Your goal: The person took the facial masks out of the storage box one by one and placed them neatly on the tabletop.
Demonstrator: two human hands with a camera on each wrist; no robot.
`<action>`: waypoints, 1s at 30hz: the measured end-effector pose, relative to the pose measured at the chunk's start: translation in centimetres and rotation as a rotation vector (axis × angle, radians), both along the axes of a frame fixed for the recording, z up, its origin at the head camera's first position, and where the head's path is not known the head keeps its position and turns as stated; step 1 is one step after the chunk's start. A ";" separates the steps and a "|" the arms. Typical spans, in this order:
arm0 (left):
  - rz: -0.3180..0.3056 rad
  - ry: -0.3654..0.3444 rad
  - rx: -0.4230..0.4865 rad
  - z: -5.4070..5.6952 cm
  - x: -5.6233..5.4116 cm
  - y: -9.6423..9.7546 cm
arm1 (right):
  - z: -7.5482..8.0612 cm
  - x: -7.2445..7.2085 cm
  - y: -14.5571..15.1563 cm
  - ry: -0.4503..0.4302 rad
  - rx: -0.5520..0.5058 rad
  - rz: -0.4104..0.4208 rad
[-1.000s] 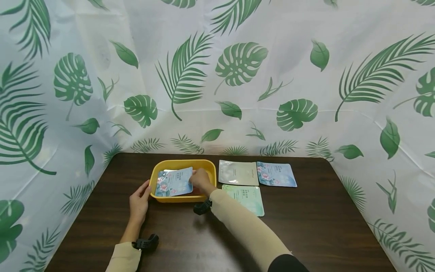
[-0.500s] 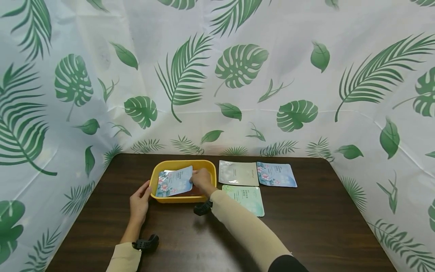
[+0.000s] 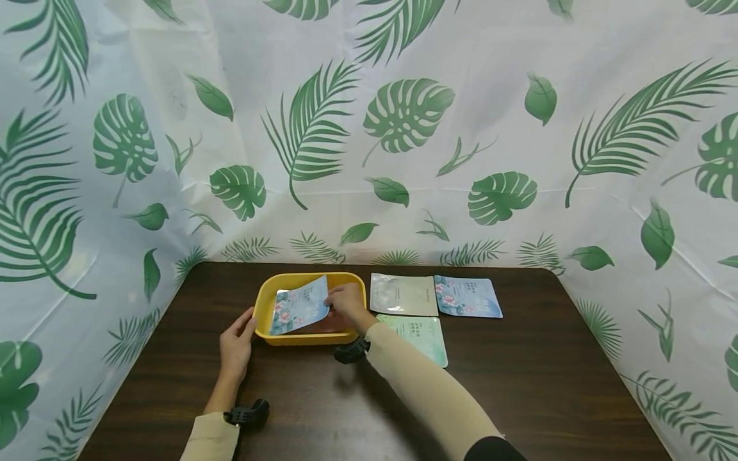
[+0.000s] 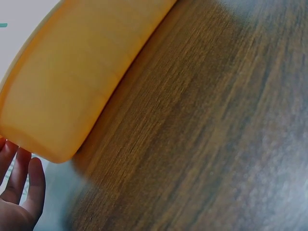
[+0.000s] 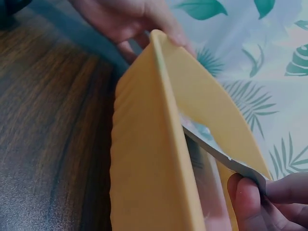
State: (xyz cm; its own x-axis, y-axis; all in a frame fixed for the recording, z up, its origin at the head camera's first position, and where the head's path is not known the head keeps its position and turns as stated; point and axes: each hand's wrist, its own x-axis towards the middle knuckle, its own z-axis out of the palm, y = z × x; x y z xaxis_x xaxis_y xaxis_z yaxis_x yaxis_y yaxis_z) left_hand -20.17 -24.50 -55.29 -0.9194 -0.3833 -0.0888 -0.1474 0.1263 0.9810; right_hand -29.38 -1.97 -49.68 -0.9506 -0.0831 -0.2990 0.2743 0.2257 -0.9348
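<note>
In the head view my right hand [image 3: 346, 302] pinches the right edge of a blue floral sheet mask packet [image 3: 299, 308] between thumb and fingers. The packet is tilted inside a yellow plastic basket [image 3: 308, 341], its right side raised. Seen from the right wrist, the packet's thin edge [image 5: 226, 160] rises from inside the basket to the pinching fingers. My left hand [image 3: 235, 342] holds the basket's left end by its rim; in the left wrist view its fingertips touch the orange-looking outer wall. Beneath the packet lie other packets, including a reddish-brown one [image 3: 324, 323], mostly hidden.
Right of the basket a silvery-beige packet [image 3: 403, 294] and another blue floral packet [image 3: 468, 296] lie side by side. A green packet [image 3: 418, 336] lies in front, partly behind my right sleeve. A leaf-print sheet [image 3: 415, 160] hangs behind the dark wooden table [image 3: 519, 384].
The blue packet's right side has risen and tilted more, baring more of the reddish-brown packet below. My right hand has shifted slightly up and right; the left has stayed put.
</note>
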 end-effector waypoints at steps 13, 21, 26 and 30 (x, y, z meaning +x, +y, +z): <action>0.009 0.010 -0.012 -0.1 -0.1 0.1 | 1.1 0.0 1.6 -0.014 -0.070 0.015; 0.003 0.024 0.002 -0.2 0.0 0.0 | 1.8 -0.1 3.1 -0.027 -0.106 0.017; 0.007 0.031 -0.002 -0.1 0.0 0.0 | 2.1 -0.1 4.1 -0.039 -0.126 0.007; 0.013 0.029 -0.002 0.0 0.1 0.1 | 2.3 0.0 4.9 -0.033 -0.164 -0.007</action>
